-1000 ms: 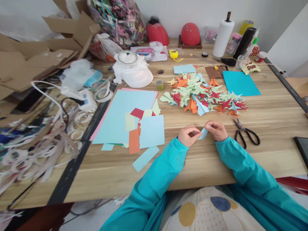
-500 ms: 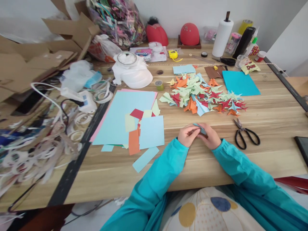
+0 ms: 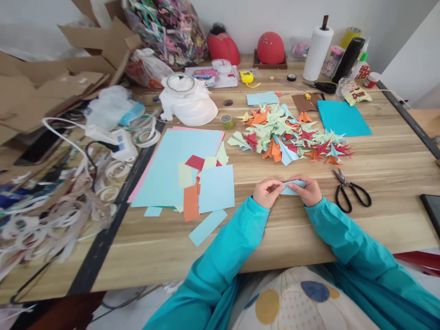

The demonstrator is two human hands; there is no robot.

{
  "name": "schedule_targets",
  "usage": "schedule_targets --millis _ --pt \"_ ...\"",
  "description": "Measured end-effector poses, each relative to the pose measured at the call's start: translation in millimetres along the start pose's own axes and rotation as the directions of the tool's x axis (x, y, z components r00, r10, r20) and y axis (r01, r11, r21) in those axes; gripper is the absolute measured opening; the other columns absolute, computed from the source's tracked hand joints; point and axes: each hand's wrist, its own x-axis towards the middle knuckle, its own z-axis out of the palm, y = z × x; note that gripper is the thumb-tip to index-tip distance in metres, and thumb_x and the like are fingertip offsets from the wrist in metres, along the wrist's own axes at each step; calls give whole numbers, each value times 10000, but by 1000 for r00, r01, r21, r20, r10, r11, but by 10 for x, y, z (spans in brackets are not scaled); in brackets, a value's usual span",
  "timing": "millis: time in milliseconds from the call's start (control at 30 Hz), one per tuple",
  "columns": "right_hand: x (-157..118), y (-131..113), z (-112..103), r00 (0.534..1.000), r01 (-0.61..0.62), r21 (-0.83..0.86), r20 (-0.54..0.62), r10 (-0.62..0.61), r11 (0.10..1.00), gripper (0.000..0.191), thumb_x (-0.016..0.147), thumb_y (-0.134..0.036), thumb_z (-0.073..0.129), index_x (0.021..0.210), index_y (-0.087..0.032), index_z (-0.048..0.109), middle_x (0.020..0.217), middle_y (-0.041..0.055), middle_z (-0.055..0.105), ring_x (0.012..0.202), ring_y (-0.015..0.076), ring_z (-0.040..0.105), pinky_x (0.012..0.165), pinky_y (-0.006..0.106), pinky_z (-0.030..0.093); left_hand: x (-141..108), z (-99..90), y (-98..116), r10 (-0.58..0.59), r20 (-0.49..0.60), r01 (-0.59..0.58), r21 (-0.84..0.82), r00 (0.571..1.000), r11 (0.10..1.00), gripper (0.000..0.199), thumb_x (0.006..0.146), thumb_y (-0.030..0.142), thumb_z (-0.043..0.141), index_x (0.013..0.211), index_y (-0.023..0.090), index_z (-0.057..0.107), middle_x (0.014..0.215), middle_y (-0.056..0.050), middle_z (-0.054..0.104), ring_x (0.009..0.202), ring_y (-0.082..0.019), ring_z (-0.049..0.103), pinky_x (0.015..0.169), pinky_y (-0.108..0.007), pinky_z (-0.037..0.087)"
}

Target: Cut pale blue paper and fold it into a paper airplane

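Note:
Between my two hands is a small piece of light blue paper (image 3: 292,188), apparently folded, just above the wooden table. My left hand (image 3: 268,191) pinches its left end with thumb and fingers. The right end is pinched by my right hand (image 3: 307,189), whose thumb lies on the paper's face. Beyond the hands spreads a heap of folded paper figures (image 3: 278,128) in pale green, orange, red and blue. To the right of my right hand lie black-handled scissors (image 3: 347,189) with the blades slightly apart.
Left of my hands are a light blue square sheet (image 3: 216,189), an orange strip (image 3: 191,203) and larger sheets (image 3: 158,178). Turquoise paper (image 3: 343,119) lies at the back right. A thread spool (image 3: 227,121) and a yellow tape measure (image 3: 246,77) stand farther back. Cables and ribbon rolls (image 3: 117,169) crowd the left.
My right hand has shifted slightly right, away from the left. The blue paper has turned, showing a longer, flatter face between the fingers.

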Motion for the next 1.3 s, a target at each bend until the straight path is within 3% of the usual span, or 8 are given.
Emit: schedule_targets --millis 133,367,567,700,800,967,1200,1300 --pt "3 -27 -2 999 -32 36 -17 33 999 241 575 -371 735 702 -178 665 676 15 661 606 130 567 576 253 453 -8 -12 39 -52 57 54 -33 997 998 220 643 361 681 647 145 643 610 6 542 460 -83 511 428 -221 445" --pt "10 0 -16 995 -91 108 -30 94 990 220 527 -352 769 612 -170 676 599 11 659 548 117 553 522 232 433 -2 -33 84 -21 100 26 -49 995 998 174 662 310 673 626 144 634 600 15 520 489 -79 502 454 -214 420" --pt "25 154 -40 986 -162 279 12 165 946 249 627 -415 698 614 -166 695 543 4 641 470 104 528 455 224 402 5 -35 105 13 135 -7 -42 991 999 159 671 282 665 608 142 626 590 9 528 509 -84 495 492 -225 404" --pt "39 175 -39 976 -209 320 3 220 924 365 677 -497 627 625 -142 693 521 24 628 431 109 516 412 228 388 1 -22 102 -32 107 38 -56 994 998 169 651 291 677 598 141 620 575 11 538 502 -84 497 487 -223 408" --pt "43 132 -33 982 -178 311 3 187 934 380 646 -518 643 671 -141 683 563 23 638 469 112 538 442 227 412 -2 -17 100 -121 49 126 -109 991 986 205 617 324 693 597 141 602 545 21 543 465 -90 505 461 -229 435" --pt "19 45 -6 986 -135 181 116 116 974 292 507 -348 783 670 -149 646 532 -12 619 480 109 535 485 232 436 17 -16 91 -167 -51 157 -156 985 975 234 591 348 704 625 143 596 522 26 565 448 -92 511 445 -233 470" --pt "32 73 -2 990 -127 186 90 112 974 240 597 -360 730 681 -147 661 502 1 616 421 117 521 431 251 444 28 30 92 -184 3 180 -222 983 958 411 512 299 762 855 131 612 620 2 633 505 -118 580 465 -240 496" --pt "42 63 -4 992 -118 196 76 105 973 233 593 -352 734 683 -148 666 529 6 631 424 112 524 421 244 445 26 31 103 -185 15 185 -161 983 970 352 528 312 754 786 117 617 545 1 618 436 -111 562 427 -225 467"
